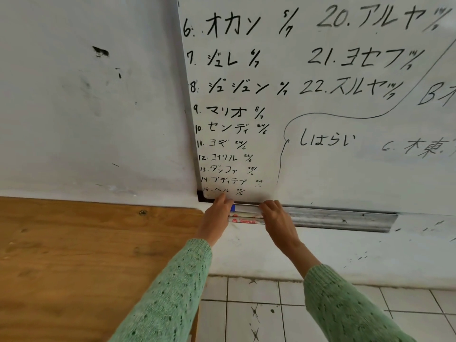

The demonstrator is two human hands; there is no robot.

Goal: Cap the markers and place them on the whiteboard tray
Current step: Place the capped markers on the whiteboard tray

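markers [245, 214] on tray [345, 219], ends hidden; left hand [216, 219], right hand [277, 218] clasp them

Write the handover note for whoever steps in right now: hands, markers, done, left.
Left hand: at the left ends of the markers, grip hidden.
Right hand: over their right ends, grip hidden.
Markers: about three lie side by side at the left end of the whiteboard tray; one shows a blue end.
Done: markers are on the tray.
Left: both ends are covered, so check the caps, then let go.
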